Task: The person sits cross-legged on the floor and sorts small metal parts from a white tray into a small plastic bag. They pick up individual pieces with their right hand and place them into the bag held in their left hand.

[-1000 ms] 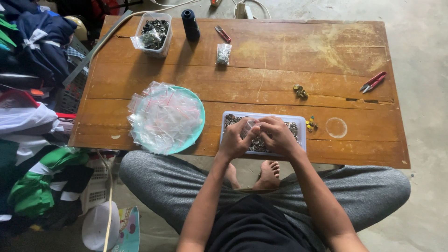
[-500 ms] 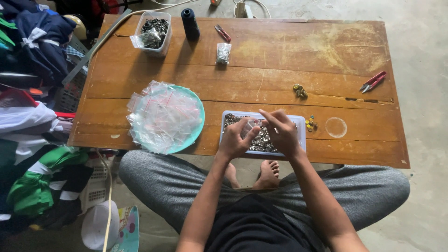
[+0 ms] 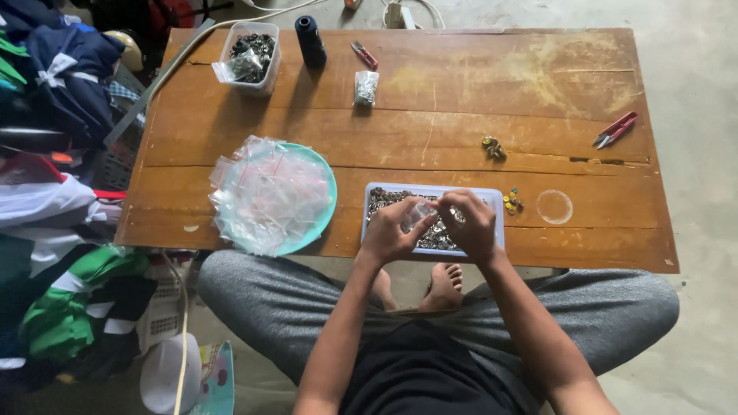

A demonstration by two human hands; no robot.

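Observation:
A shallow white tray [image 3: 497, 201] full of small metal pieces sits at the near edge of a low wooden table [image 3: 461, 92]. Both of my hands hover over it. My left hand [image 3: 388, 230] and my right hand [image 3: 470, 223] pinch a small clear plastic bag [image 3: 420, 211] between their fingertips, just above the metal pieces. Left of the tray, a teal plate [image 3: 323, 196] carries a heap of empty clear zip bags [image 3: 265, 192].
At the far side stand a clear box of dark parts [image 3: 247, 48], a dark thread spool [image 3: 310, 40], red pliers [image 3: 364, 54] and a filled small bag [image 3: 366, 87]. Red snips [image 3: 615, 129] lie at right. Small beads [image 3: 512, 201] lie beside the tray. Clothes [image 3: 54, 154] pile up at left.
My right hand lifted off the tray half a second ago, then came back down to meet the left hand over the small clear bag.

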